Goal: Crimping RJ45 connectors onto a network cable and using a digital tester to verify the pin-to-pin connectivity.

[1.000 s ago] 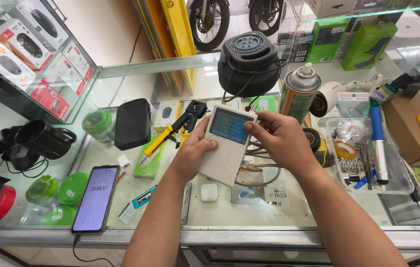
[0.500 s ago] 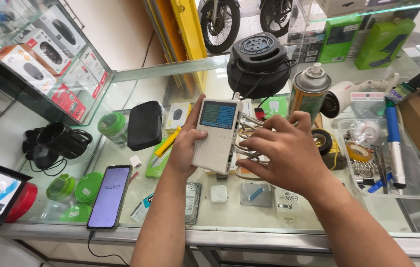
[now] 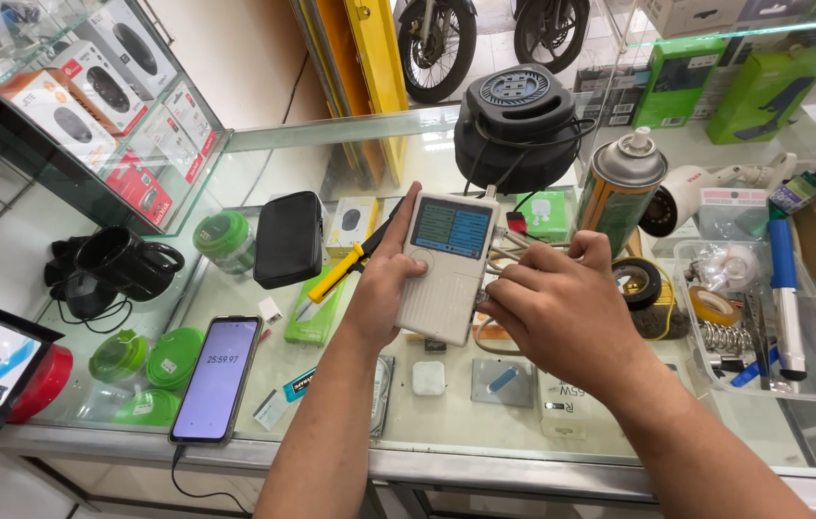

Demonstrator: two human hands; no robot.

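Note:
My left hand (image 3: 381, 284) grips a white hand-held tester (image 3: 446, 266) with a lit colour screen, held upright over the glass counter (image 3: 350, 384). Its thumb rests on the tester's round button. My right hand (image 3: 557, 312) is at the tester's right side, fingers curled among white cables (image 3: 509, 252) plugged into that side. Just left of the tester lies a yellow-handled tool (image 3: 346, 266), partly hidden behind my left hand.
A smartphone (image 3: 217, 378) with a lit screen lies at the counter's front left. A black pouch (image 3: 288, 237), green round cases (image 3: 148, 370), a black cable reel (image 3: 517, 125), a spray can (image 3: 619, 192) and a clear tray (image 3: 812, 380) of tools and tape surround the hands.
The tester has been turned upright and shifted left in my left hand. My right hand moved from the tester's top right edge to the cables at its right side.

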